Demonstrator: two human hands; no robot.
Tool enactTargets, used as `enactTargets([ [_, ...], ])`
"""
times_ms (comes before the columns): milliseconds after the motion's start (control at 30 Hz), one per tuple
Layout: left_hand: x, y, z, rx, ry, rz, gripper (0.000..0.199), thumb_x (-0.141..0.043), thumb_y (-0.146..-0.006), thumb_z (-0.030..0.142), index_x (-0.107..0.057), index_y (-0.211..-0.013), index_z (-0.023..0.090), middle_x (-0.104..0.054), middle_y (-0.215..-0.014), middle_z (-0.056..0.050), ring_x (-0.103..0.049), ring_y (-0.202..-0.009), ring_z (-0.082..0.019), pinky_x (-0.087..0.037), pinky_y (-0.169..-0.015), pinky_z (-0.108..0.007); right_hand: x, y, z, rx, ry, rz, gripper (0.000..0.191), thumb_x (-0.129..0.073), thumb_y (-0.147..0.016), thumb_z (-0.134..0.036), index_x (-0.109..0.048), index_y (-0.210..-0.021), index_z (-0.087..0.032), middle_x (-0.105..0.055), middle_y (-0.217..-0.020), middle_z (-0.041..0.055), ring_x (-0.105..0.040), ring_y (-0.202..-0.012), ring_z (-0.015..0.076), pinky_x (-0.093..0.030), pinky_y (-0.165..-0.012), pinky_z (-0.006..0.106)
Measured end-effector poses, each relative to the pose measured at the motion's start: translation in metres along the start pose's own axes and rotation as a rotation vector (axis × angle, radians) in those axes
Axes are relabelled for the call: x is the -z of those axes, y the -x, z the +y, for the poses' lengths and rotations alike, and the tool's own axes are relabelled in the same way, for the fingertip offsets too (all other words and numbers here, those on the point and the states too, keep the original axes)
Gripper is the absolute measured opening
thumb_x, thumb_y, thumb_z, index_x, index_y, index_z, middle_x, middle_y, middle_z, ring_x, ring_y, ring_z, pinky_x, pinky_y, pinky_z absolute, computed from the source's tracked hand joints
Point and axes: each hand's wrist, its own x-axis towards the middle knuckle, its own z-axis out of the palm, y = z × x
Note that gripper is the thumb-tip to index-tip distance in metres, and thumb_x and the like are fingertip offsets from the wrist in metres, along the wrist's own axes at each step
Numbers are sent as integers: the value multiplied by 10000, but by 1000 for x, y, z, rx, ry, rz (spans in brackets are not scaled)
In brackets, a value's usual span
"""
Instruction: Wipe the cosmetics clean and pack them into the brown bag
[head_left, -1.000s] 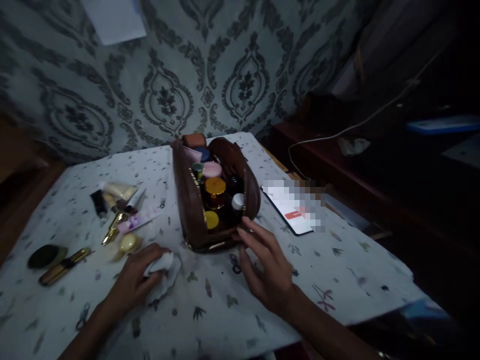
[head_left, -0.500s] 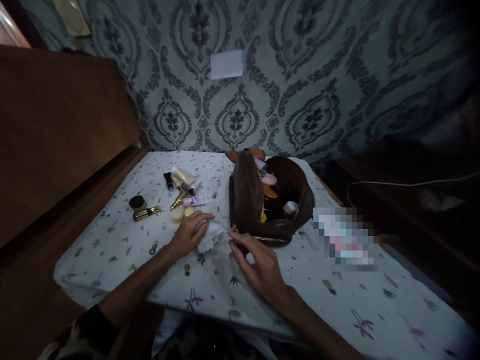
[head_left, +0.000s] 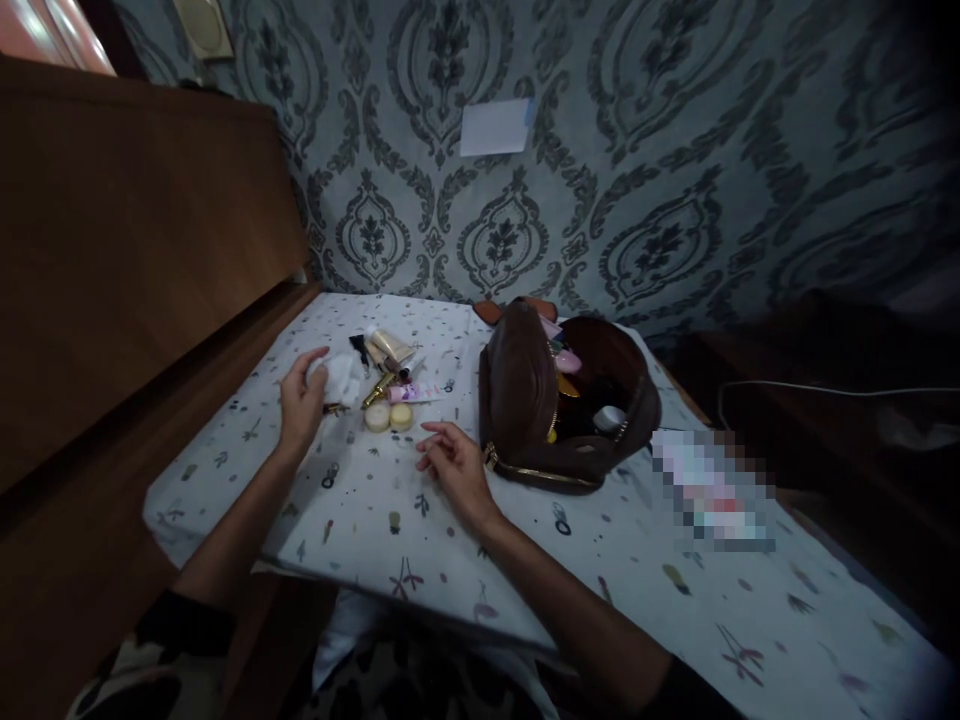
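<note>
My left hand [head_left: 301, 405] pinches a crumpled white tissue [head_left: 342, 378] above the left part of the table. Beneath it a gold-and-dark cosmetic tube [head_left: 335, 409] is mostly hidden. My right hand [head_left: 459, 472] hovers in front of the brown bag, fingers loosely apart and nothing in them. Two small round yellowish jars [head_left: 389, 417] sit between my hands. Behind them lie a gold tube [head_left: 379, 390], a pink-and-white tube [head_left: 415, 393], a beige tube [head_left: 391, 346] and a black tube [head_left: 360, 350]. The brown bag [head_left: 520, 385] stands unzipped, with several cosmetics inside.
A patterned white cloth covers the table [head_left: 517, 590]. A blurred-out flat item [head_left: 712, 490] lies right of the bag. Wooden furniture [head_left: 150, 230] borders the left side, and the papered wall [head_left: 495, 230] rises behind. A white cable [head_left: 840, 384] runs at the right.
My left hand has carried the tissue left and away, over the dark cosmetics. My right hand has shifted slightly left, off the bag's front corner. The view has turned a little left.
</note>
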Motion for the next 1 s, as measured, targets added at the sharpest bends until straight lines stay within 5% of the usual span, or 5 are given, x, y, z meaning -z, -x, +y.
enactTargets([
  [200,-19,25,19,-214,-128,-218,389,-389,-960,278,-589,-1262,138,-660,-1213,-128,-600,-1133,-236,-458,-992,-383,7,1,12,39,101,-49,309,-569,-768,-307,-590,-1048,-181,-603,-804,-11,-609,-561,98,-407,-437,188],
  [333,-12,12,17,-309,-332,-118,416,-330,-972,221,-562,-1303,120,-655,-1172,-148,-583,-1110,-248,-444,-1004,-406,7,1,14,50,107,-54,303,-569,-773,-298,-585,-1051,-178,-595,-794,-10,-611,-566,104,-409,-432,188],
  [567,16,-10,-25,104,-834,-209,435,-407,-922,309,-584,-1275,126,-580,-1204,-219,-516,-1164,-411,-468,-912,-551,8,1,14,68,140,-76,270,-542,-780,-276,-605,-1025,-183,-592,-794,-17,-611,-560,94,-413,-442,183],
  [800,19,-10,-44,160,-762,-198,459,-449,-916,374,-571,-1291,139,-540,-1164,-166,-597,-1032,-315,-483,-932,-434,9,2,12,64,166,-97,206,-545,-783,-253,-623,-963,-189,-600,-757,-23,-611,-557,98,-417,-466,192],
  [1000,15,-12,-14,-23,-302,7,434,-525,-882,419,-603,-1218,157,-575,-1124,-110,-578,-1005,-253,-513,-808,-344,7,3,12,87,125,-103,262,-574,-815,-288,-618,-1057,-198,-589,-827,-13,-624,-599,99,-413,-461,185],
])
